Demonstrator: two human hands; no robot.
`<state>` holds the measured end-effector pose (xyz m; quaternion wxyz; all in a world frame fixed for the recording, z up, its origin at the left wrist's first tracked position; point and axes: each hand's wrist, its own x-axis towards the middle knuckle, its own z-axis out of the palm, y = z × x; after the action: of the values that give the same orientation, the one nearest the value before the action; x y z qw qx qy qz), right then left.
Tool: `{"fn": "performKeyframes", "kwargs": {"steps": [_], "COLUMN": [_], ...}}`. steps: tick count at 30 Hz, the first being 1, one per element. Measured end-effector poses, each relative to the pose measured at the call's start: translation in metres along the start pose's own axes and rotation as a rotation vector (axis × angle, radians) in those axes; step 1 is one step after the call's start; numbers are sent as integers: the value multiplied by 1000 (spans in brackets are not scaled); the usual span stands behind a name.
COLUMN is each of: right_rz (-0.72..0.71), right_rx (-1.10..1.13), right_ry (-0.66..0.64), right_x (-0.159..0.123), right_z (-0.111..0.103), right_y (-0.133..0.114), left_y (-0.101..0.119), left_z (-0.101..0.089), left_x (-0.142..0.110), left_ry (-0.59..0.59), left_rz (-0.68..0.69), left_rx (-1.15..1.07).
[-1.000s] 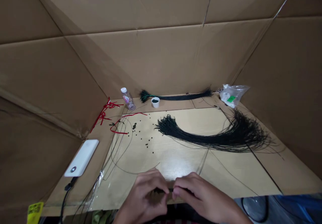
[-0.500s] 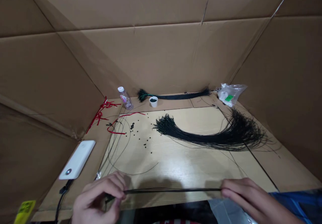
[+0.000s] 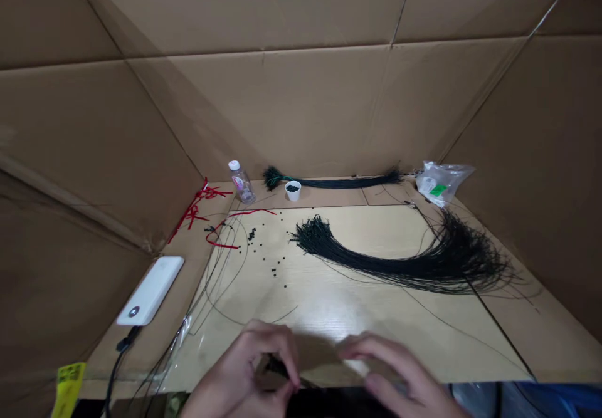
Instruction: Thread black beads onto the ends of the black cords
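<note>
My left hand is at the table's front edge, its fingers closed in a pinch around a small bunch of thin black cords; most of the bunch is hidden by the hand or lost against the dark area below. To its right, my right hand is slightly blurred, with thumb and fingers apart. Something pale shows between its fingertips, too smeared to make out. Beyond both hands, a large curved bundle of black cords lies across the table, knotted ends at left and loose ends fanned out at right.
Small black beads are scattered left of the bundle. Farther back stand a white cup of beads, a bottle, a second cord bundle and a plastic bag. Red ribbon and a white power bank lie left. Cardboard walls surround the table.
My right hand has let go of the cords' right end and moved left, close to my left hand. My left hand has shifted right, still pinching the bunch. The view has turned slightly.
</note>
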<state>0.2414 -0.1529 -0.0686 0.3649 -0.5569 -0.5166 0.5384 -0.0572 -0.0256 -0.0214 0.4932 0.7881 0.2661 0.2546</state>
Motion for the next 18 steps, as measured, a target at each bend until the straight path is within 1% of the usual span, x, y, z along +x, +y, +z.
{"fn": "performKeyframes", "kwargs": {"steps": [1,2,3,4,5,7,9,11,12,13,16,18], "right_rz": [-16,-40,-35,-16,4,48,66,87,102,109,116,122], "right_rx": [69,120,164,212,248,300,340,397,433,458,508,540], "right_ry": [-107,-244,-322,-357,-354,-262,-147,-61,-23,8,80,122], "right_x": [18,32,44,52,58,63,65,65,65,65,65,64], "right_z": [22,41,56,66,72,75,70,62,59,55,42,35], "right_y": [-6,-10,-12,-11,-10,-6,-2,2,4,6,11,14], "left_y": [-2,-5,-7,-9,-10,-13,-17,-24,-29,-36,-63,-82], "left_z": [2,3,2,-1,-4,-13,-20,-25,-27,-28,-29,-30], "left_x": [6,13,18,24,29,42,58,82,96,111,161,192], "left_ry": [-28,-48,-56,-56,-54,-70,-156,-214,-205,-162,23,57], "left_rz": [-24,-43,-58,-71,-83,-109,-112,-46,-4,39,60,76], "left_rx": [-4,-16,-24,-26,-23,-16,-37,6,59,141,338,461]}}
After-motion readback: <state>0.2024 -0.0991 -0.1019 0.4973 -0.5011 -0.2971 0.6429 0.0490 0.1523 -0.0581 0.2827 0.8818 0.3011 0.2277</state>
